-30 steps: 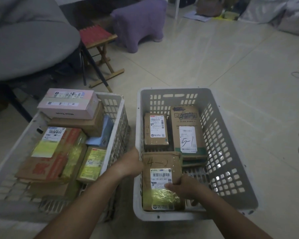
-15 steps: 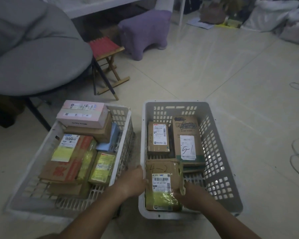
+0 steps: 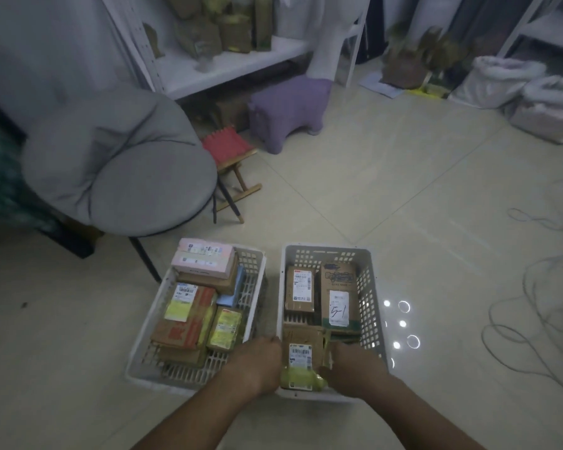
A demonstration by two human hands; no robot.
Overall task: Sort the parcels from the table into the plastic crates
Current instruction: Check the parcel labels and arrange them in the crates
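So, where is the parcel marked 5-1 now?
In the head view, the parcel marked 5-1 lies in the right crate, along its right wall, beside a smaller brown parcel.

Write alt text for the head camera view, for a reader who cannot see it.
Both hands, left hand and right hand, hold a brown labelled parcel at the near end of the right crate, which contains two more parcels. A fuller left crate sits beside it on the tiled floor, near a grey cushioned chair.

White perforated plastic crate (image 3: 376, 306), brown cardboard parcel (image 3: 301, 358) with paper label, glossy tiled floor (image 3: 387, 177)
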